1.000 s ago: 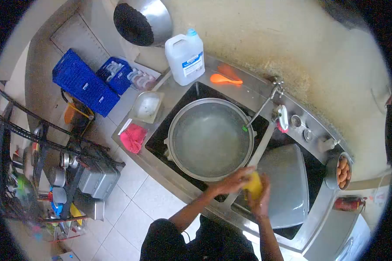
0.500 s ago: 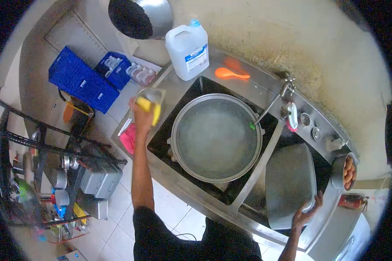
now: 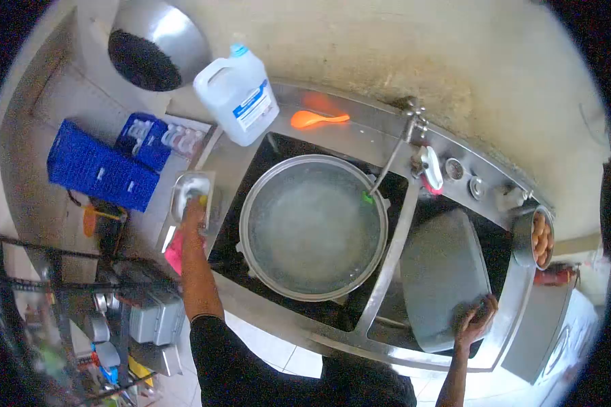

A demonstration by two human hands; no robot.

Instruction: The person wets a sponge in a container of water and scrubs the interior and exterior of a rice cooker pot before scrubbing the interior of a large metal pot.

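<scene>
My left hand (image 3: 195,216) reaches into a small metal container (image 3: 209,178) on the counter's left end. A bit of yellow sponge (image 3: 203,200) shows at its fingers, the rest hidden. Beside that wrist lies a pink cloth (image 3: 174,252). My right hand (image 3: 476,319) grips the near right edge of a large grey rectangular tub (image 3: 441,278), which leans tilted in the right sink basin (image 3: 385,332). Between my hands, a big round metal pot (image 3: 246,264) of cloudy water (image 3: 312,227) stands in the left basin.
A tap (image 3: 406,132) stretches its spout over the pot rim. Behind stand a white jug (image 3: 234,98) and an orange rice paddle (image 3: 316,119). A pot of brown eggs (image 3: 541,241) sits at the right end. Blue baskets (image 3: 102,166) and a rack (image 3: 61,281) are left.
My left hand has lowered the yellow sponge into the small metal container. The tub has tilted further, with my right hand still at its edge. The camera view has shifted.
</scene>
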